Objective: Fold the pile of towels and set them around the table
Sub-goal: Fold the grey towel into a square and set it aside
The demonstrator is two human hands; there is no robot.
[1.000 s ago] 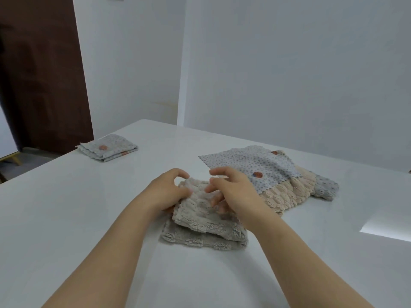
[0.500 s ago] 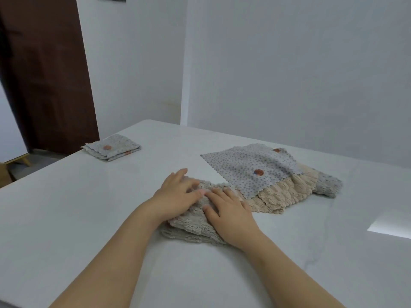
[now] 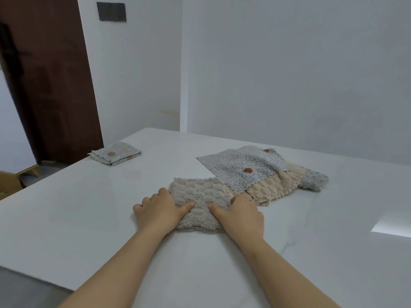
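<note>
A folded beige-grey fluffy towel (image 3: 200, 196) lies on the white table (image 3: 77, 207) in front of me. My left hand (image 3: 159, 211) presses flat on its left side and my right hand (image 3: 239, 213) on its right side, thumbs pointing toward each other. Neither hand grips the cloth. Behind and to the right lies the pile: a grey dotted cloth (image 3: 241, 167) spread on top, a cream fluffy towel (image 3: 275, 185) under it, and a grey fluffy towel (image 3: 314, 180) sticking out at the right. A folded dotted towel (image 3: 115, 153) sits at the table's far left edge.
White walls stand close behind the table. A dark brown door (image 3: 44, 85) is at the left, with a wooden object (image 3: 9, 183) on the floor below it. The table's near-left edge runs diagonally at lower left. A bright light patch (image 3: 391, 224) lies on the table at right.
My hands went from pinching and folding the fluffy towel to pressing it flat, then slid apart toward its two sides. The towel now lies flatter and wider.
</note>
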